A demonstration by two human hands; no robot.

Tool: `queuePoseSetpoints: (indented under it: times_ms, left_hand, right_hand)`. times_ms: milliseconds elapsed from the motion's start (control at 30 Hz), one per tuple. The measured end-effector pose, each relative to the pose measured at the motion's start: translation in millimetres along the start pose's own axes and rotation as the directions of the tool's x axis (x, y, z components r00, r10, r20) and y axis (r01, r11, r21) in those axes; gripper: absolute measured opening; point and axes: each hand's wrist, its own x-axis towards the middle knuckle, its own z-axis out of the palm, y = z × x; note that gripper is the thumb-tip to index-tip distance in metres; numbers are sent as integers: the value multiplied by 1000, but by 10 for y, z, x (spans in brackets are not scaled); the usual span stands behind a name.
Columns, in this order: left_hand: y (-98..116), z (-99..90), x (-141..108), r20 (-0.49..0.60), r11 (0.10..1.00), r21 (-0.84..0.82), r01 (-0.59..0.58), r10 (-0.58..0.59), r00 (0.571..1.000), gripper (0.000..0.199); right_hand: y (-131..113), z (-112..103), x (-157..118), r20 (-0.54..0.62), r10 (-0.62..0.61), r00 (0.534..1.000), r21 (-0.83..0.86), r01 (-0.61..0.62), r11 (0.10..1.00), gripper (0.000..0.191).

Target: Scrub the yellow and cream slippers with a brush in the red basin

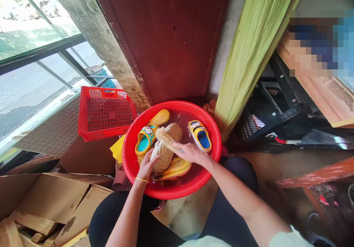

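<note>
Black-clad knees (118, 213) lie nearest the camera, on either side of a red plastic basin (129, 165) holding murky reddish water (184, 119). Several slippers sit inside. A pale ribbed-soled slipper (163, 156) stands mid-basin, a yellow sole (173, 168) lies by the front rim, a teal-and-yellow slipper (145, 140) lies toward the left rim, and a blue-and-yellow slipper (200, 136) lies by the right rim. The left hand (146, 164), gold bangle (141, 179) at its wrist, is closed around the pale slipper. The right hand (190, 153) is closed over a bristle brush (166, 139), bristles against the sole. Assessment: the slipper appears light, flexible and slippery when wet; the heel is likely the surest hold.
</note>
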Motion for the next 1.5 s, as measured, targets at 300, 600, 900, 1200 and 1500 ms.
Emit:
queuePoseSetpoints:
  times_ms: [300,600,900,1200,1500]
  left_hand:
    - [-146,100,59,40,798,428,-424,452,891,90]
    - [-336,237,-41,584,61,678,-732,560,588,84]
    - [-301,271,6,560,47,760,-648,457,691,42]
    - [-384,521,-207,646,-150,757,-636,321,693,55]
    - [-496,557,-191,602,-219,797,-563,355,715,57]
  right_hand:
    - [275,5,85,-48,336,941,-41,-338,940,64]
    - [302,-34,-22,-94,278,956,76,-271,960,68]
    - [310,7,-198,-17,167,986,-33,-167,985,65]
    - [306,-232,79,-76,108,991,12,-107,994,62]
    - [295,-580,-238,35,191,981,-62,-189,980,66]
